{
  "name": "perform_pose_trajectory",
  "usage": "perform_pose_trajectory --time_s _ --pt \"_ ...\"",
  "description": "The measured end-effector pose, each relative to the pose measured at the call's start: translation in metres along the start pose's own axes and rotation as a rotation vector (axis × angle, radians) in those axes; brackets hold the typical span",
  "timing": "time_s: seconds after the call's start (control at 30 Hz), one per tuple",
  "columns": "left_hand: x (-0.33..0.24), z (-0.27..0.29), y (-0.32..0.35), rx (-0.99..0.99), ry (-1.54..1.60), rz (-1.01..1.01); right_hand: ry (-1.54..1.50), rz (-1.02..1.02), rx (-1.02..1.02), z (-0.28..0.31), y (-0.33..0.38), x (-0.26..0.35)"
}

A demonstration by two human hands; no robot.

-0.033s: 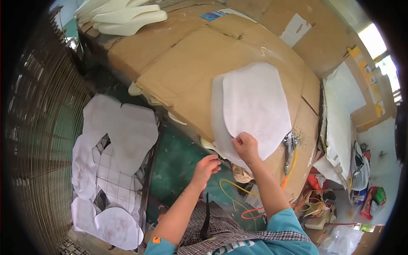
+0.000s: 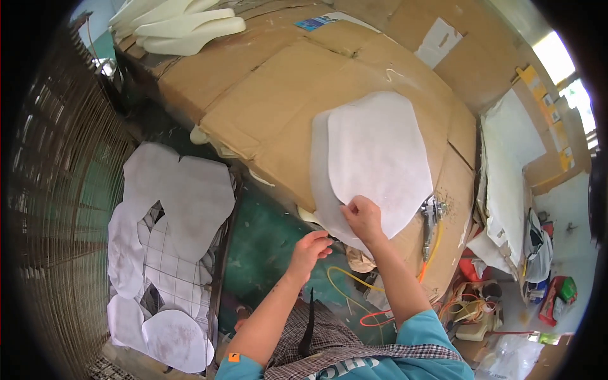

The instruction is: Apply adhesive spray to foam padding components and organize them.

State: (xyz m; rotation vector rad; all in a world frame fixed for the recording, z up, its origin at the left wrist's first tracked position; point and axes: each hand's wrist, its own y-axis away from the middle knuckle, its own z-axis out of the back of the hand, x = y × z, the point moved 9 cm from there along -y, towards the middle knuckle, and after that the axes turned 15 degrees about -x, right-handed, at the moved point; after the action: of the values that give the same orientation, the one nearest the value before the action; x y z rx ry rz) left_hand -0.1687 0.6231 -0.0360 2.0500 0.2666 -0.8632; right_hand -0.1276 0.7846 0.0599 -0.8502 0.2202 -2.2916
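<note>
Two rounded white sheets of what looks like foam or felt lie one over the other on the cardboard-covered table. The upper sheet point(image 2: 380, 149) is shifted to the right, so a strip of the lower sheet point(image 2: 321, 171) shows along its left side. My right hand point(image 2: 363, 218) is closed in a pinch at the near left edge of the upper sheet. Off the table's near edge hovers my left hand point(image 2: 310, 250), its fingers loosely bent and apart, with nothing visible in them. Just right of the sheets lies a metal spray gun point(image 2: 432, 218) with a hose.
A wire rack point(image 2: 166, 244) with several white cut pieces stands at the left, beside dark wire mesh point(image 2: 69, 221). Cream-coloured foam pieces point(image 2: 190, 30) are piled at the far left of the cardboard tabletop point(image 2: 266, 101). Yellow and orange hoses point(image 2: 345, 288) hang near my right forearm.
Both sheets sit very slightly further left in the picture, and my right hand has shifted left with them. My left hand has barely moved.
</note>
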Motion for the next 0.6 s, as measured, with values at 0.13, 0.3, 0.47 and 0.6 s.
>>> perform_pose_trajectory --time_s 0.13,0.3,0.47,0.6 --pt "0.005 -0.042 0.007 0.047 0.027 0.002 -0.04 -0.116 0.149 -0.009 -0.001 -0.01" --pt "0.007 -0.065 0.016 0.014 0.061 -0.012 -0.144 -0.224 0.288 -0.008 -0.004 -0.027" --pt "-0.002 -0.072 0.02 -0.114 0.172 -0.314 -0.502 -0.384 0.581 -0.015 0.014 0.026" --pt "0.001 -0.023 0.015 -0.384 -0.019 -0.352 -0.4 -0.183 0.37 0.004 -0.029 -0.011"
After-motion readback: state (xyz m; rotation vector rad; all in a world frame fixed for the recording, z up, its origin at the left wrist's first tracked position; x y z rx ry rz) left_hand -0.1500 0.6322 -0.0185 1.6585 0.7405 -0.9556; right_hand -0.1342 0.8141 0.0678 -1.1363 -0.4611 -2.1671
